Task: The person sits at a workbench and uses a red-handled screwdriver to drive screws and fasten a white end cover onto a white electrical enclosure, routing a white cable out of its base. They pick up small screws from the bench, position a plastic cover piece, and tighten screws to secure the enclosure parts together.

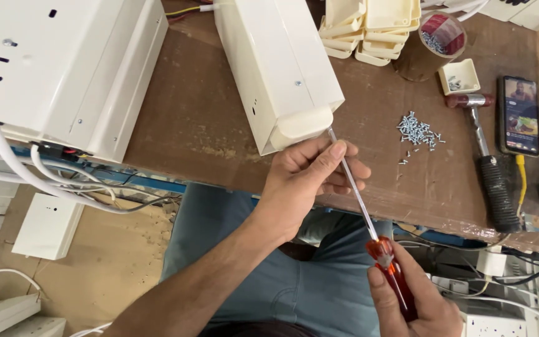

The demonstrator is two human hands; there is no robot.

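one screwdriver (369, 231), two hands, two housings

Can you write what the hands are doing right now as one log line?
left hand: steadies screwdriver shaft | right hand: grips red handle | tip: at cream box

A phone (519, 115) lies flat on the brown table (207, 118), far to the right side; it is a tall black rectangle, and its screen is lit; the screen shows small bright pictures, with red and dark colours on top and green, orange and white lower down; a yellow cable (522, 178) is plugged into its near end; a hammer (490, 163) lies just to its left.
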